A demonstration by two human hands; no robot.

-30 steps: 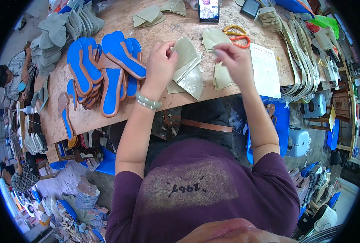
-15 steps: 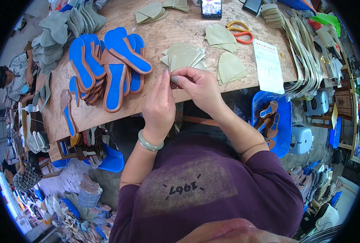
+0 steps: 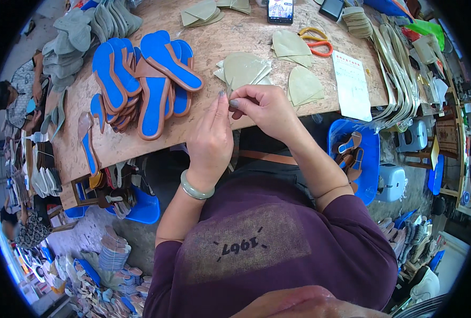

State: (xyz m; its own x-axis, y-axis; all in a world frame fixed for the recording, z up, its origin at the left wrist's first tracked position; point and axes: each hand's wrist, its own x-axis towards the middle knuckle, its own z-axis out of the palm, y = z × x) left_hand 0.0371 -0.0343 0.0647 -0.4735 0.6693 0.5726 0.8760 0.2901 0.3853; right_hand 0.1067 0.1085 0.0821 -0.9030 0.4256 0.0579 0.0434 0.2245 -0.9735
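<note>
My left hand (image 3: pixel 211 130) and my right hand (image 3: pixel 262 108) meet at the table's front edge, fingertips pinched close together. What they pinch is thin and mostly hidden, so I cannot make it out. Just beyond the fingertips lies a fanned stack of rounded grey-green pieces (image 3: pixel 244 68). To the right are two more such stacks, one farther (image 3: pixel 292 45) and one nearer (image 3: pixel 304 85). Left of my hands, blue-topped insoles with brown edges (image 3: pixel 151 108) lie in an overlapping heap. A single insole (image 3: pixel 87 143) rests apart at the table's left edge.
Orange-handled scissors (image 3: pixel 316 42), a phone (image 3: pixel 280 10) and a written paper sheet (image 3: pixel 351 87) lie on the wooden table (image 3: pixel 193 122). Long pale strips (image 3: pixel 399 69) hang over its right side. A blue bin (image 3: pixel 370 153) of brown-edged pieces stands below. Another person (image 3: pixel 23 100) sits far left.
Both hands have shifted very slightly right, still pinched together at the same place by the table edge. The view has moved a little; the table things lie as before.
</note>
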